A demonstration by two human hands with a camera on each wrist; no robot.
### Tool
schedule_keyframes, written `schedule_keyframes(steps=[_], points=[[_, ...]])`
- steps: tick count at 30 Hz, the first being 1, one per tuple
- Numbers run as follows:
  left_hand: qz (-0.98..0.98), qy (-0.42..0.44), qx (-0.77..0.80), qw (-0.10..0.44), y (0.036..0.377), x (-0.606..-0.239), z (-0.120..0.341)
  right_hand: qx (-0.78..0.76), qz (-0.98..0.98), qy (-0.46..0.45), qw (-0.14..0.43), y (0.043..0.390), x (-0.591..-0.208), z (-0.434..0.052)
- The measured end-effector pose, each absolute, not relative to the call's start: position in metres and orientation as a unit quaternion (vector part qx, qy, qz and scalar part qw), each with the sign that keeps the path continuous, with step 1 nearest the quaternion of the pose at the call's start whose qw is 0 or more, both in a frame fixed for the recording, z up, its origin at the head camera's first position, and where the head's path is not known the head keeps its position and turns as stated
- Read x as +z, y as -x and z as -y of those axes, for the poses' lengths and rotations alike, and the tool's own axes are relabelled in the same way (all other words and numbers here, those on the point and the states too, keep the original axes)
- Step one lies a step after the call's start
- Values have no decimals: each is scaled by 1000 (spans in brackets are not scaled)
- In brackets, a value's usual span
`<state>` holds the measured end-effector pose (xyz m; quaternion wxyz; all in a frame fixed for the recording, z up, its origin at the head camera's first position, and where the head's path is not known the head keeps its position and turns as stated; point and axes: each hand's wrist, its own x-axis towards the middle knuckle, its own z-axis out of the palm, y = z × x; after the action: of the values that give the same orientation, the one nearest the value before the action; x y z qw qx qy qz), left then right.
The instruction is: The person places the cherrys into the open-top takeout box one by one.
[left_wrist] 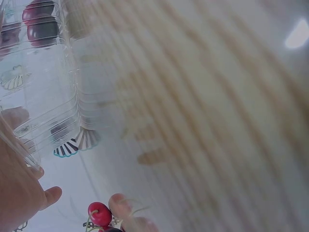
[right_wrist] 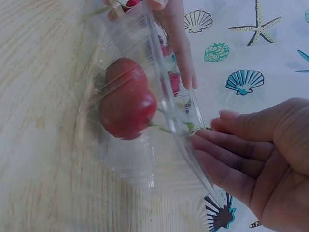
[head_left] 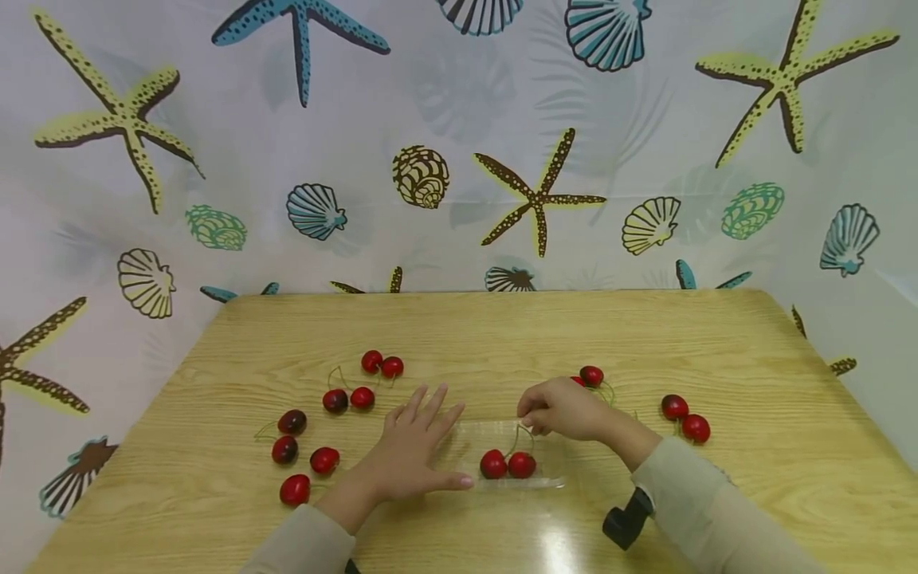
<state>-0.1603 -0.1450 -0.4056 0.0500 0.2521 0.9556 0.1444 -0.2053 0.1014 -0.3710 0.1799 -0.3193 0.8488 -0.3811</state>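
We see the left hand (head_left: 412, 450) lying flat with its fingers spread on the wooden table (head_left: 717, 343), its thumb touching the left end of a clear plastic tray (head_left: 466, 438) that sits near the table's front edge. The right hand (head_left: 562, 408) hovers over the tray's far rim, fingertips pinching the green stems of a pair of red cherries (head_left: 507, 464) resting inside the tray. Loose cherries (head_left: 308, 430) lie scattered to either side.

The left hand (head_left: 416, 450) lies flat with fingers spread, while the right hand (head_left: 562, 409) curls in a pinching grip.
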Motion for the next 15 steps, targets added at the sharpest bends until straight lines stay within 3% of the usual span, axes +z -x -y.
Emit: schedule_keyframes(steps=[15], points=[[-955, -256, 144, 40, 162, -408, 145, -475, -808, 286, 199, 204, -370, -129]])
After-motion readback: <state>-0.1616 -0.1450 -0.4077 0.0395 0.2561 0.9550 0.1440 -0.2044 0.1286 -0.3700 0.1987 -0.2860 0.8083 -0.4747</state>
